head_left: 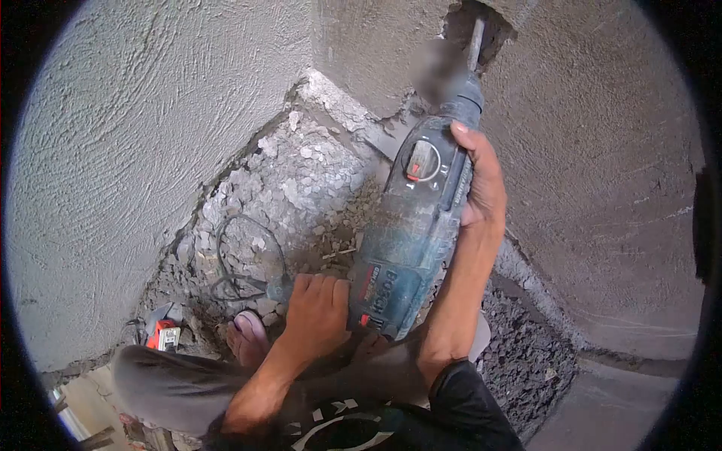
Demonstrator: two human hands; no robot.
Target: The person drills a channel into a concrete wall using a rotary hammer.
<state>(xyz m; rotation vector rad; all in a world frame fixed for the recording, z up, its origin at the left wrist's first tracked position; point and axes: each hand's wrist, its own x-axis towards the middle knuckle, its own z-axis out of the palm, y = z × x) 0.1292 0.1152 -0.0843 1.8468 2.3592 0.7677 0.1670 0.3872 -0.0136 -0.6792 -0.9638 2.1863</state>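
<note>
A blue and black Bosch rotary hammer point(410, 233) lies across my view, tilted up and to the right. Its bit point(476, 45) reaches into a ragged hole point(498, 36) broken in the wall. My left hand point(320, 308) is wrapped round the rear handle at the tool's lower left; most of that handle is hidden by the fingers. My right hand point(481, 177) grips the front of the body from the right side, thumb near the collar. A grey selector knob point(423, 161) with a red mark shows on the casing. The power cord point(252, 218) loops out near my left hand.
Rough plastered walls point(165, 135) meet at the corner ahead. Broken rubble point(301, 180) covers the floor between them, with dark loose soil point(526, 361) at the right. A red and white object point(164, 336) lies by my foot point(248, 338) at the lower left.
</note>
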